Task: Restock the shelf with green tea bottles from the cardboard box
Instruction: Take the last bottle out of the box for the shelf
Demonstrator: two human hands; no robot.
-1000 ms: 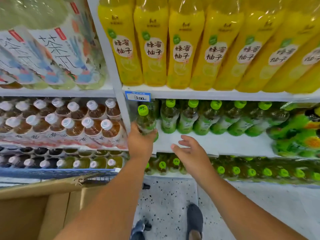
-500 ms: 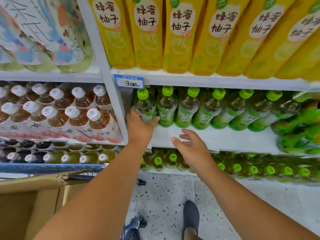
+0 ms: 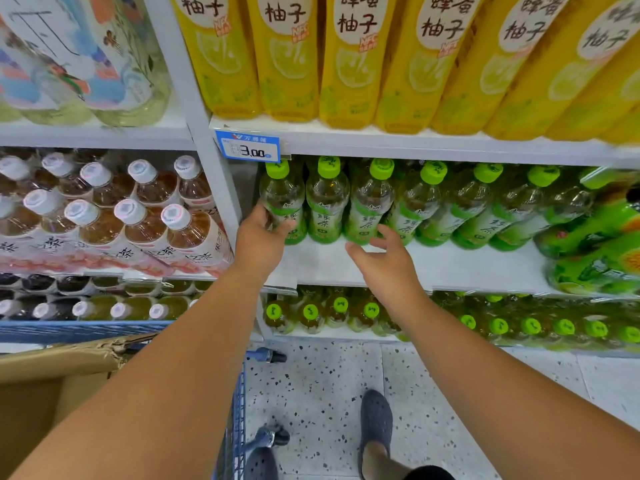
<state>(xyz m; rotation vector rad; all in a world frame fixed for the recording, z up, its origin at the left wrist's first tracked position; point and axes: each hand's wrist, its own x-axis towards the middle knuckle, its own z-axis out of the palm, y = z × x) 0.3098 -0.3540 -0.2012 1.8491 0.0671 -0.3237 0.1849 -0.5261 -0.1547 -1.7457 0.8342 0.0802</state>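
here, left hand (image 3: pixel 259 237) gripping green tea bottle (image 3: pixel 282 199)

The left hand (image 3: pixel 259 237) covers the lower label of the green tea bottle (image 3: pixel 282 199) it grips; its fingertips seem tucked behind. Beside that grip, the cardboard box (image 3: pixel 52 382) is cut off by the frame's edge.

White metal shelving (image 3: pixel 398 142) fills the view from 9 to 3 o'clock, split by an upright post (image 3: pixel 207 161). A blue price tag (image 3: pixel 250 146) reading 3.00 is clipped to the shelf edge at 12 o'clock. Speckled terrazzo floor (image 3: pixel 322 386) at 6 o'clock. Blue cart frame (image 3: pixel 235 420) at 7 o'clock. Lighting even and bright.
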